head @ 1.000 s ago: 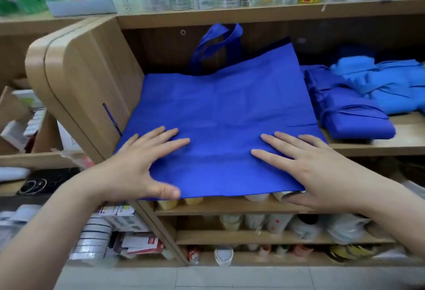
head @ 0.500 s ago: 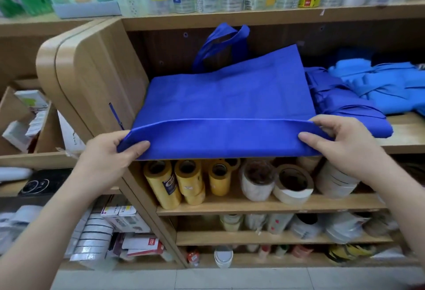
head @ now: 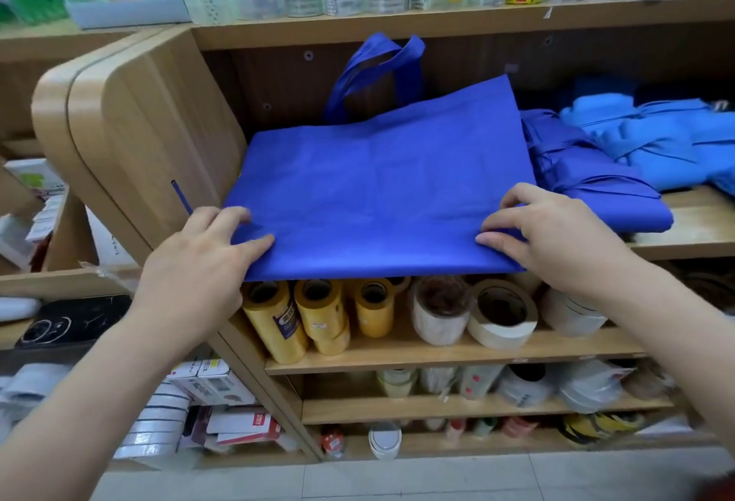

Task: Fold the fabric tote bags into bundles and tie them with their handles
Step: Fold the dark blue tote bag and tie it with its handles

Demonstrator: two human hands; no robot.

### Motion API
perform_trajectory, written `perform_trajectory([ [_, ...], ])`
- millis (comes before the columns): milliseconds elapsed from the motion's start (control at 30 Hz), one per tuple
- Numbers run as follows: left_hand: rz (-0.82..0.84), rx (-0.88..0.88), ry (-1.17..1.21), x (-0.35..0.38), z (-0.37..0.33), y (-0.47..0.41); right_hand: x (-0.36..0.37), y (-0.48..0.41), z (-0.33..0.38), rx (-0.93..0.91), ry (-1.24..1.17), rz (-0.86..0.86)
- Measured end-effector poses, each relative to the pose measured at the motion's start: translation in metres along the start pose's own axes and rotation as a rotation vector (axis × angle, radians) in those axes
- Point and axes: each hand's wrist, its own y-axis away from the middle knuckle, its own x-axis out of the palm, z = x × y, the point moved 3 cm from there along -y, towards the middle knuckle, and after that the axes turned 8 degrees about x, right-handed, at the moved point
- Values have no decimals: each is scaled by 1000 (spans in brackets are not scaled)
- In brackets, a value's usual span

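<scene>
A royal-blue fabric tote bag (head: pixel 378 190) lies on the wooden shelf (head: pixel 692 236), its bottom part folded up over itself so the folded edge sits at the shelf front. Its handles (head: pixel 378 67) stand up at the back against the shelf wall. My left hand (head: pixel 210 258) grips the folded edge at the front left corner, thumb on top. My right hand (head: pixel 557 238) grips the front right corner of the fold with curled fingers.
Folded dark blue bundles (head: pixel 588 190) and lighter blue bags (head: pixel 668 138) lie to the right on the same shelf. Tape rolls (head: pixel 437 313) fill the shelf below. A curved wooden side panel (head: pixel 131 150) stands to the left, with packaged goods on top.
The hanging bottom part of the bag was lifted and folded up onto the bag. Both hands went from lying flat on the fabric to gripping the folded edge at its corners.
</scene>
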Motion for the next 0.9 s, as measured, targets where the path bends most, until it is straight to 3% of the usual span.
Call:
perform_trajectory([
  [100,169,113,-6,3,1,4,-9,-9,3,-18,31,143],
  [167,240,106,32,5,1,9,-12,-8,3,-66,219,173],
  [267,216,110,78,15,4,10,-6,2,6,-275,524,99],
  [333,175,107,134,11,5,6,0,8,8,-379,585,44],
  [467,270,12,246,-4,13,1,-9,6,0,-272,410,147],
  [567,286,-58,513,-23,22,6,-27,4,-11,-179,55,260],
  [733,-39,-221,1114,-40,32,25,-47,4,-24,-86,-279,309],
  [900,-462,-575,1334,-21,32,32,-53,-2,-31,-21,-519,97],
])
